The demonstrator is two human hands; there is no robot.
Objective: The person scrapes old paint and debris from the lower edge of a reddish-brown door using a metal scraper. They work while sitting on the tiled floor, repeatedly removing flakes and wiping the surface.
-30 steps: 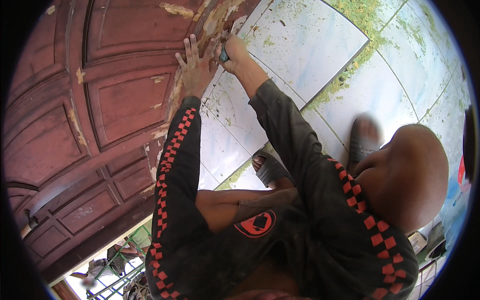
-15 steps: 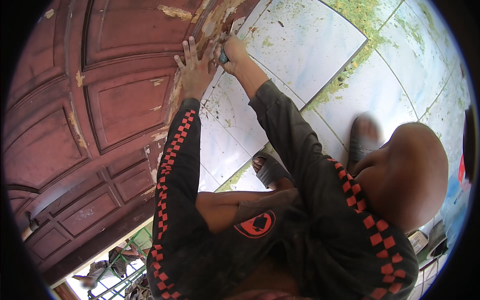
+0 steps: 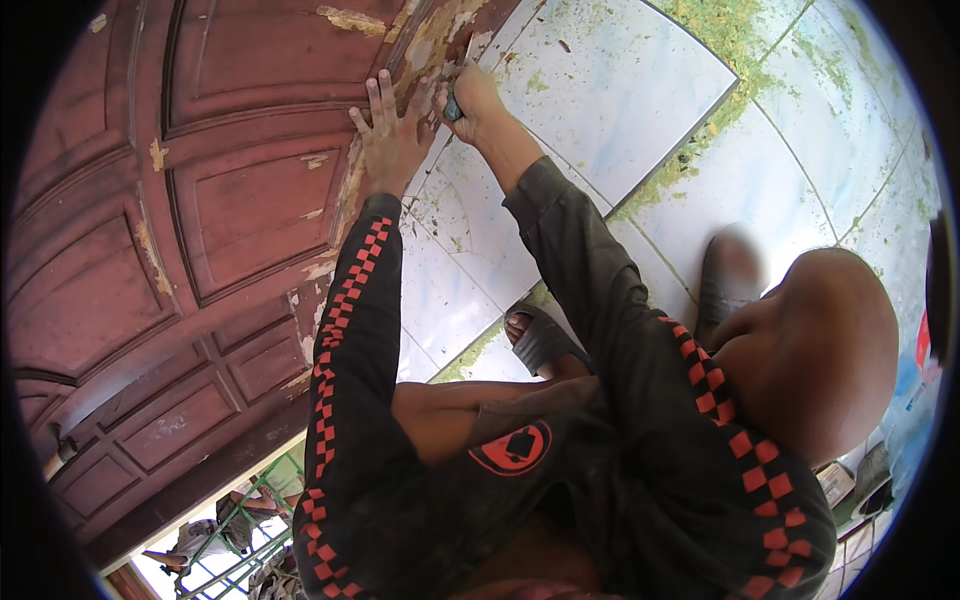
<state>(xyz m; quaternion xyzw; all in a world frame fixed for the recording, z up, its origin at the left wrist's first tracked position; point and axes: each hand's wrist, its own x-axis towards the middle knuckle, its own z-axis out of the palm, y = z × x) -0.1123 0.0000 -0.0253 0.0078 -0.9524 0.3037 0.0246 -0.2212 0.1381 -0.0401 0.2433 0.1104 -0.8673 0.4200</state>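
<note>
My left hand (image 3: 393, 150) rests flat against a reddish-brown panelled wooden door (image 3: 265, 220), its fingers spread. My right hand (image 3: 479, 108) is closed around the dark blue-green handle of a scraper (image 3: 453, 107). The scraper's thin blade points away from me, beside the door's worn edge, where paint is stripped to bare, pale wood (image 3: 432, 55). My fingers partly cover the tool, and I cannot tell whether the blade touches the wood.
White floor tiles (image 3: 600, 95) lie to the right, scattered with yellow-green flakes (image 3: 685, 160). My sandalled feet (image 3: 545, 340) stand on them. A hammer-like tool (image 3: 62, 450) is at the far left. A green metal frame (image 3: 235, 525) and a person (image 3: 190, 545) show at lower left.
My right hand and the scraper have shifted slightly to the right and toward me. The left hand stays on the door almost unmoved.
</note>
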